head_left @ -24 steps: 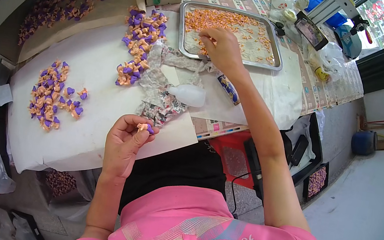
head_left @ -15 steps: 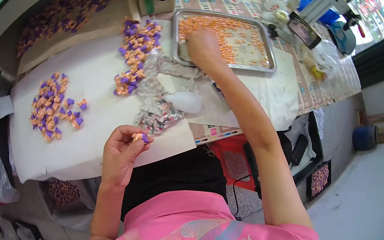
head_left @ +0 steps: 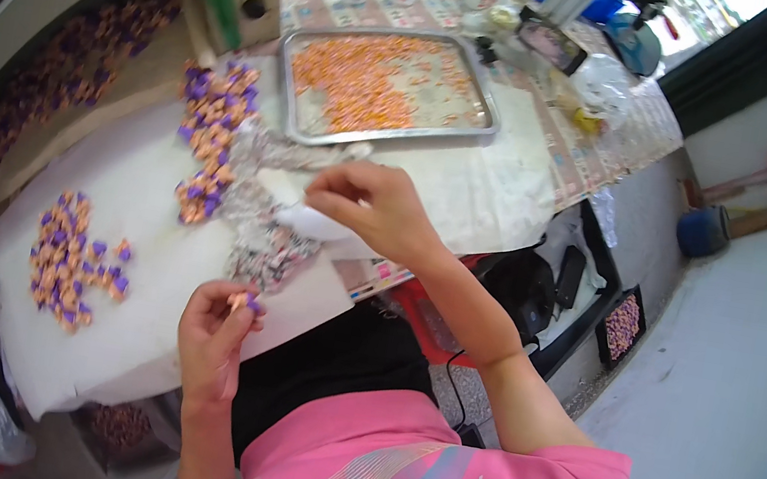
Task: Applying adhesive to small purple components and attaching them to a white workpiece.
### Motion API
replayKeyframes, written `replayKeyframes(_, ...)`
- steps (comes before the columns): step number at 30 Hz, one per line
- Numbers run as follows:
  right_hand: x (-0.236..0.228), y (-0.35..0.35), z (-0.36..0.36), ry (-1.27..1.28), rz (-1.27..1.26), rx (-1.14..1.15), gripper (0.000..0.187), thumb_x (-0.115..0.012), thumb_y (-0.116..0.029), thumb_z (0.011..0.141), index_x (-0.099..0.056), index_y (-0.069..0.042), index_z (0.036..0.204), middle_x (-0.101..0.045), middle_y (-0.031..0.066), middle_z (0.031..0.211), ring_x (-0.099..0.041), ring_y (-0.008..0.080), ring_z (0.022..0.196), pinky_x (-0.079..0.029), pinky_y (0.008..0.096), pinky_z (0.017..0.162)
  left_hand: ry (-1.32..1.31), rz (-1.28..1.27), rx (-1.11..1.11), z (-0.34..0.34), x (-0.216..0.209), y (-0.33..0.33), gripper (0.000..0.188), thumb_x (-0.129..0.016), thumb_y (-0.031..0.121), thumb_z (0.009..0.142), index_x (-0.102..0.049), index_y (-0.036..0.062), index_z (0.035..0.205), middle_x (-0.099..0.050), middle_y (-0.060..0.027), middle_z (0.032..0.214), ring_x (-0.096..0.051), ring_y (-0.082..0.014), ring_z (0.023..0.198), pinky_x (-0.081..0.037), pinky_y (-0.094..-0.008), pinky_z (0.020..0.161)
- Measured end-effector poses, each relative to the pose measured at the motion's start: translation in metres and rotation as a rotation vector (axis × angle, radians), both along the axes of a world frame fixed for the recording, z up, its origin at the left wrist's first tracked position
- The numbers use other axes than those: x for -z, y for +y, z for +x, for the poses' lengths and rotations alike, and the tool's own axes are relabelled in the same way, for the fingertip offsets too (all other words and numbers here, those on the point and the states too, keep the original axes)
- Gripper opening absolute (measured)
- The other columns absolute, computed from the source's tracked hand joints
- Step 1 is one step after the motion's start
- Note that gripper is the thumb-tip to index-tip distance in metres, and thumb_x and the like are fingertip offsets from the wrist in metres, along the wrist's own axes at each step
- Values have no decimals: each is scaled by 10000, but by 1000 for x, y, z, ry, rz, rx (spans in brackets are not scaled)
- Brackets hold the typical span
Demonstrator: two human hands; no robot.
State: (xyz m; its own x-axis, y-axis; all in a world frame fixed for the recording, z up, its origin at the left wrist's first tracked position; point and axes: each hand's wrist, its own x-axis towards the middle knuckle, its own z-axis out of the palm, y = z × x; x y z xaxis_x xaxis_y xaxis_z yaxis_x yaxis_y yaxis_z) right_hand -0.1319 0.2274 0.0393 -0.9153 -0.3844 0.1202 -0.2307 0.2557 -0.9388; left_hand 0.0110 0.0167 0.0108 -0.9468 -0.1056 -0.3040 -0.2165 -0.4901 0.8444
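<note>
While the left hand (head_left: 216,333) pinched a purple-wrapped candy (head_left: 241,301) at the surface's (head_left: 165,274) near edge, the right hand (head_left: 371,205) (fingers curled, contents unclear) hovered over loose wrappers (head_left: 272,251); a firm twist seemed wise.

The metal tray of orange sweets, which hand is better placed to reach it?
Probably the right hand: it hovers just in front of the metal tray, while the left hand sits near the table's front edge, pinching a wrapped sweet.
</note>
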Motion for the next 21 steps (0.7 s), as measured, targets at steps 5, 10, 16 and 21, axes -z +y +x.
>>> replayKeyframes(5, 29, -17, 66, -293, -245, -109, 123, -711, -104, 857, -700, -13, 939, -667, 8, 826, -536, 37, 679, -434, 203, 605, 30, -28, 22, -9, 13, -3, 199, -635, -15, 872, -566, 31, 1053, -626, -91, 1075, -620, -130, 873, -515, -251, 744)
replayKeyframes(10, 45, -29, 85, -245, -388, -128, 115, -722, -74, 847, -700, -32, 951, -637, 4, 873, -520, 40, 695, -412, 190, 598, 100, 19, 70, -5, 18, -2, 209, -689, 53, 866, -569, 34, 1037, -626, -110, 1110, -617, -128, 902, -524, -254, 789)
replayKeyframes(16, 50, -34, 87, -144, -312, -173, 115, -721, -32, 833, -701, -20, 946, -600, 39, 896, -545, 75, 745, -448, 202, 631, 135, -7, 84, 1, 22, 0, 198, -688, 33, 869, -578, 16, 1033, -624, -97, 1096, -607, -105, 917, -531, -247, 813)
replayKeyframes(21, 57, -34, 90, -149, -306, -151, 118, -722, -43, 835, -705, -25, 950, -597, 42, 911, -560, 77, 764, -451, 198, 626, 136, 8, 97, 2, 21, 2, 185, -681, 22, 871, -582, 13, 1027, -622, -94, 1089, -604, -103, 907, -524, -245, 817)
